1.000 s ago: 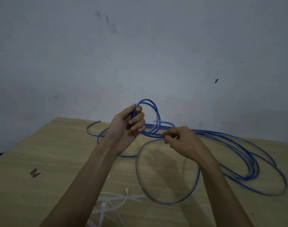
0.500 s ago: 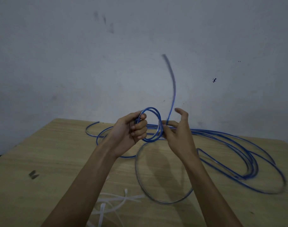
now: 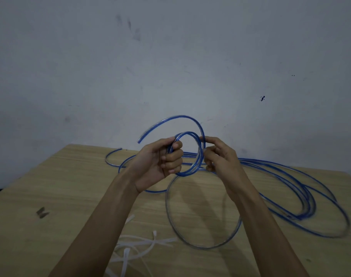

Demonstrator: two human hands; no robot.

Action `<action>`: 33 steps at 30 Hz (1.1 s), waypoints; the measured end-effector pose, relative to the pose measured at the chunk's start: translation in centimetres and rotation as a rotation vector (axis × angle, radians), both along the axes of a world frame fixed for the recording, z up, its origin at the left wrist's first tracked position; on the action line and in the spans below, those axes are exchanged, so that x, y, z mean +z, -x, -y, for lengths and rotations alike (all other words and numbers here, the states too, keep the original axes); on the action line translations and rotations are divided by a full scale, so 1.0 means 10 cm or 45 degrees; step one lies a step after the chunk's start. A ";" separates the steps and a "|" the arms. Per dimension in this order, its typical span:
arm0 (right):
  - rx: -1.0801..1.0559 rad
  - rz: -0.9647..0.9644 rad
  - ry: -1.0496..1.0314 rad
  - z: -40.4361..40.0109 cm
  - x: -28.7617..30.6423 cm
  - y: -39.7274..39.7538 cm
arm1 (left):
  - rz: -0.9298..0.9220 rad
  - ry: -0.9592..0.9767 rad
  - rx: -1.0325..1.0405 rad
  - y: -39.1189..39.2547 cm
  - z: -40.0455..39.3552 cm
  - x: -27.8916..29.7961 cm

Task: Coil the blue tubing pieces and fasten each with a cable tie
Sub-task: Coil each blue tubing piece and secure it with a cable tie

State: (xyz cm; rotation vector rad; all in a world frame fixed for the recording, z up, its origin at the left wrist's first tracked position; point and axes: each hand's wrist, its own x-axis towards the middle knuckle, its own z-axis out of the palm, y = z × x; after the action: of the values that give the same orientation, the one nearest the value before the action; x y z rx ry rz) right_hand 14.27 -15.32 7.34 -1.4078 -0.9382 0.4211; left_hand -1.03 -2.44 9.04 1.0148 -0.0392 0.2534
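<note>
The left hand [image 3: 160,158] has its grip closed round one side of a small coil [image 3: 187,153] of blue tubing, fingers curled over the gathered turns and thumb on top. Across the coil, the right hand [image 3: 220,156] pinches the tubing at the far side, forefinger and thumb on the strand and the other fingers loosely bent. From that pinch the free end [image 3: 170,119] of the tubing arcs up and over the coil towards the left, ending in the air above the left hand. Both hands are raised clear of the table [image 3: 50,196], forearms reaching forward and converging, palms roughly facing each other.

As a judgement, this piece is nearly wound — only that short free arc looks left to lay in — but nothing is fastened yet. No tie is on the coil; the white cable ties [image 3: 138,246] lie loose on the table near the left forearm. Beyond the hands, more loose blue tubing [image 3: 290,188] sprawls in long uncoiled loops across the right of the table, and one wide loop lies flat below the hands. So most of the job appears to remain — finish this coil, tie it, then work through the rest.
</note>
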 end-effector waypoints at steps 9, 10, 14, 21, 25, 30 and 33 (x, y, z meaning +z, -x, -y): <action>0.006 0.078 0.076 0.01 0.05 0.06 | 0.026 0.078 -0.108 0.04 -0.07 0.00; 0.002 0.084 0.088 0.01 0.05 0.07 | 0.029 0.062 -0.104 0.05 -0.07 0.01; -0.009 0.088 0.122 0.00 0.06 0.09 | 0.041 -0.040 -0.046 0.06 -0.06 -0.01; -0.018 0.075 0.158 0.00 0.07 0.13 | 0.032 -0.076 -0.028 0.02 0.03 0.01; 0.018 0.063 0.209 -0.02 0.03 0.14 | 0.018 -0.088 -0.005 0.02 0.07 0.03; 0.018 -0.010 0.112 -0.06 -0.02 0.13 | 0.031 -0.041 0.039 0.03 0.08 0.04; -0.009 -0.044 0.006 -0.05 0.00 0.12 | 0.052 0.090 0.070 0.01 0.03 0.03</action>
State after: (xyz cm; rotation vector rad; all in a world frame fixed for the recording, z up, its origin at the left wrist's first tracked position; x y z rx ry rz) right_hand 13.10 -14.85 7.35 -1.4040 -0.9041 0.4414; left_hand -1.09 -2.78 9.34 0.9413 -0.0391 0.3240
